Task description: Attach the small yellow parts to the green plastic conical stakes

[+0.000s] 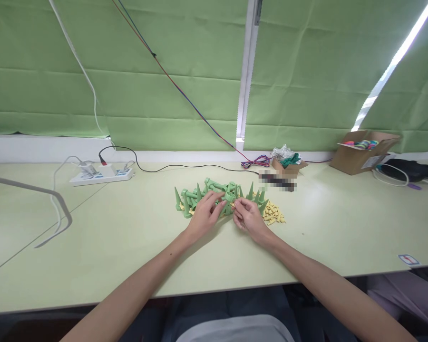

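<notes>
Left hand [207, 211]: fingers curved at green ring-topped part [230, 196], firm grip or not, can't tell. Right hand [248, 216]: fingers pinching small yellow piece [232, 204] just beside ring. Green plastic spikes [186, 207] heaped behind hands on tabletop [128, 247], yellow pieces [275, 213] piled right

On the table [128, 228], the power strip [102, 180] lies left of the spikes [199, 191].
</notes>
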Available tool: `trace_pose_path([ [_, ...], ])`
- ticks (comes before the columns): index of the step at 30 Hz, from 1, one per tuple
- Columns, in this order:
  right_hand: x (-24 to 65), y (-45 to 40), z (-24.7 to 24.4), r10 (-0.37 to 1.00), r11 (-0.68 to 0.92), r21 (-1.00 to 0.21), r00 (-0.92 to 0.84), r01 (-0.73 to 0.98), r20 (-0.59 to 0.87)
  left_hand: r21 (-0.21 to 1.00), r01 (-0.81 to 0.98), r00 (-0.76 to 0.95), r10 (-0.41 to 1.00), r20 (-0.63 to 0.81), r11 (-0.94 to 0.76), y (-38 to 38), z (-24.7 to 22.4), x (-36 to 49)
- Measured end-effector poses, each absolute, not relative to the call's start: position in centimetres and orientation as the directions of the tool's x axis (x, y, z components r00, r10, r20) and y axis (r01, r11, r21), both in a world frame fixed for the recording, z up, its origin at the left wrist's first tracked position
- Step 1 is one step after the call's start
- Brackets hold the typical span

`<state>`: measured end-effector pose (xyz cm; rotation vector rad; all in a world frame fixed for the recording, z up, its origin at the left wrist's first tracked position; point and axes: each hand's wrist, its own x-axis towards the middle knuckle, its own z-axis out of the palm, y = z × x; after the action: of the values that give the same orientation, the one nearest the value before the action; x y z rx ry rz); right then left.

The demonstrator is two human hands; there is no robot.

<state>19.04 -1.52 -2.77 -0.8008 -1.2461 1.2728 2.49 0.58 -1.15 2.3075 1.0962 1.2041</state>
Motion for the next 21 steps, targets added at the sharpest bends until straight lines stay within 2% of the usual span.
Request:
trace_pose_path([
  [8,18.95,-1.44,-2.62,0.94,0.332,-0.934,-0.036,-0.133,0.339,0.72,0.415,0.242,0.83,0.502,-0.557,0.2,-0.51,2.64],
  [14,18.96,-1.85,-2.27,0.943,0.321,-0.946,-0.069,-0.051,0.324,0.919,0.235,0.304,0.922,0.242,-0.318,0.31,-0.15,2.58],
  [18,19.02,-2.1,-2.21,0.932,0.343,-0.939,-0.111,-0.028,0.344,0.948,0.213,0.345,0.926,0.154,-0.237,0.49,-0.19,2.51],
  [21,19.06,-2.15,-2.23,0.925,0.359,-0.933,-0.12,-0.029,0.36,0.95,0.2,0.361,0.919,0.157,-0.241,0.46,-0.22,2.44],
])
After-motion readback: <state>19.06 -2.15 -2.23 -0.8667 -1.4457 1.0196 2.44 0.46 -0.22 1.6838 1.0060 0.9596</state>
